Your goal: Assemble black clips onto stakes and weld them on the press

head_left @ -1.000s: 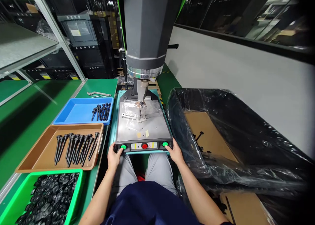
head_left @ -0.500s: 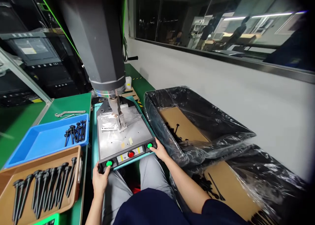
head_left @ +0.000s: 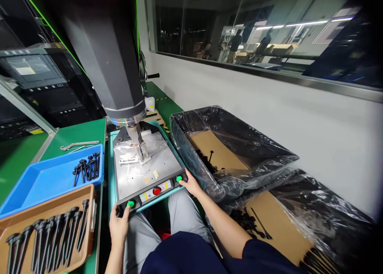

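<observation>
I sit at a press machine with a big grey head [head_left: 107, 58]. Its metal horn [head_left: 135, 140] stands down on a small fixture [head_left: 143, 157] on the steel base plate [head_left: 140, 174]. The front control panel carries a red button [head_left: 156, 191] between two green buttons. My left hand [head_left: 119, 225] grips the panel's left corner, thumb on the left green button [head_left: 130, 204]. My right hand [head_left: 189, 184] holds the right corner, thumb at the right green button [head_left: 178, 178]. Both hands' fingers curl under the panel edge.
On the green bench at left are a blue tray [head_left: 38, 182] with black pins [head_left: 86, 168], a brown tray [head_left: 86, 226] with a row of black pins [head_left: 54, 234], and a wrench [head_left: 79, 145]. Two plastic-lined cardboard boxes [head_left: 221, 146] [head_left: 281, 226] stand at right.
The view has swung to the right, so the trays slid left and the second box came into sight. Both hands have stayed on the panel's green buttons.
</observation>
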Action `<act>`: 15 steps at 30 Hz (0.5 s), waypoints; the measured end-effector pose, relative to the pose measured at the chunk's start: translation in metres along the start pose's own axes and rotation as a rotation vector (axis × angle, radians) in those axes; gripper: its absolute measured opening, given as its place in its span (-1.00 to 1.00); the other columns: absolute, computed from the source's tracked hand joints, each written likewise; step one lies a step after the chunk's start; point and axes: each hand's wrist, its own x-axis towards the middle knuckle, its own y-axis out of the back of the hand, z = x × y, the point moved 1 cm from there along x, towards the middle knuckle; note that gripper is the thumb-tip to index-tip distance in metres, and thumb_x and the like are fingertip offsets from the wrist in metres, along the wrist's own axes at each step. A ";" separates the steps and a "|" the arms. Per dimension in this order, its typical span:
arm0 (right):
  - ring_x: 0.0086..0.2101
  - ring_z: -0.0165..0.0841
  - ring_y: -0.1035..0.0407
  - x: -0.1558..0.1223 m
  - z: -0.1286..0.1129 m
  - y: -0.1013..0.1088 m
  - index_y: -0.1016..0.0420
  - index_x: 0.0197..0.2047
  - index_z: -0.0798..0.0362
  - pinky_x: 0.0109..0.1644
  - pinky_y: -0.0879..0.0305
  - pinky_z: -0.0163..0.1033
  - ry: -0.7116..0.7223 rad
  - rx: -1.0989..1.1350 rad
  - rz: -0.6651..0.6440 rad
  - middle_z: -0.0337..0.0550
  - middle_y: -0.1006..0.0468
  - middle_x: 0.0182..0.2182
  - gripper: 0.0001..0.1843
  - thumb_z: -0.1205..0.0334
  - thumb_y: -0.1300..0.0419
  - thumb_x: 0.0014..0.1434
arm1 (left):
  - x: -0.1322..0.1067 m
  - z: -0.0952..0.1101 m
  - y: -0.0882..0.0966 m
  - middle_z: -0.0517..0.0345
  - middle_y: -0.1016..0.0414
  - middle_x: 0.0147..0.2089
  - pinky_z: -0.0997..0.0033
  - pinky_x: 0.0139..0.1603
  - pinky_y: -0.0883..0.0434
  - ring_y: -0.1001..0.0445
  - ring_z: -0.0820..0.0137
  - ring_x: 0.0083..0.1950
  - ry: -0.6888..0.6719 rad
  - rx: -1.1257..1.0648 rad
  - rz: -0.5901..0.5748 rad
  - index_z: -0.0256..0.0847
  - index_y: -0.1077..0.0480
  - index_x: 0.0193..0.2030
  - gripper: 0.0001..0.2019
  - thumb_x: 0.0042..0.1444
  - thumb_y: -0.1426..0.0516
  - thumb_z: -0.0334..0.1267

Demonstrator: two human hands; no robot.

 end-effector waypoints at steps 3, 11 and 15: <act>0.29 -0.15 -0.19 0.000 0.000 0.000 -0.22 0.38 -0.05 0.42 0.00 0.05 0.013 -0.001 0.003 -0.08 -0.30 0.32 -0.13 0.23 -0.29 -0.02 | 0.000 0.015 0.003 -0.16 -0.47 0.19 0.02 0.31 -0.33 -0.44 0.02 0.24 0.064 -0.042 0.046 -0.18 -0.36 0.18 -0.34 0.00 -0.24 0.14; 0.27 -0.16 -0.23 0.001 0.003 0.000 -0.19 0.39 -0.09 0.40 -0.04 0.05 0.034 0.005 0.006 -0.11 -0.33 0.31 -0.12 0.25 -0.29 -0.01 | 0.008 0.082 0.009 -0.10 -0.42 0.25 0.03 0.31 -0.34 -0.44 0.06 0.24 -0.097 -0.078 0.230 -0.17 -0.36 0.24 -0.40 0.09 -0.19 0.05; 0.28 -0.17 -0.23 0.002 0.008 -0.002 -0.18 0.40 -0.09 0.39 -0.06 0.04 0.026 0.010 0.013 -0.10 -0.31 0.32 -0.11 0.24 -0.29 -0.01 | 0.036 0.107 0.004 -0.13 -0.41 0.26 0.03 0.31 -0.33 -0.43 0.06 0.24 -0.096 -0.073 0.176 -0.20 -0.35 0.25 -0.38 0.09 -0.19 0.04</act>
